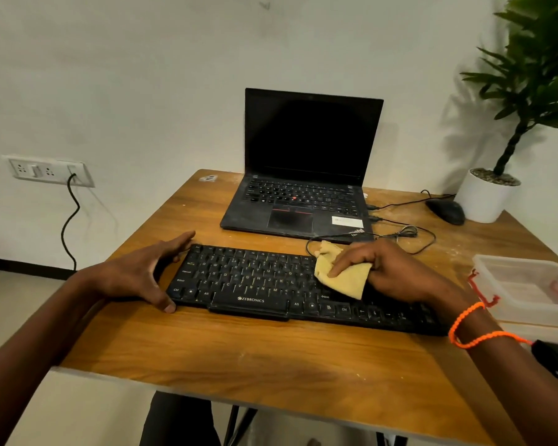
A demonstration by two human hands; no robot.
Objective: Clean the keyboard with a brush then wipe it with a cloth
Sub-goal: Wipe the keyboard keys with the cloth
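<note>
I saw the black Zebronics keyboard (pixel 271 286) lying across the middle of the wooden counter (pixel 255 355), with the open laptop (pixel 303 175) just beyond it at twelve o'clock. My right hand (pixel 387 272) held a grip on the folded yellow cloth (pixel 342 275), fingers pressing it down on the keys at the keyboard's three o'clock side. My left hand (pixel 139 275) sat spread wide, bracing the nine o'clock end, thumb against the front corner.

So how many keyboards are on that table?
2: the black keyboard nearest the person, under the cloth, and the laptop's built-in one behind it.
</note>
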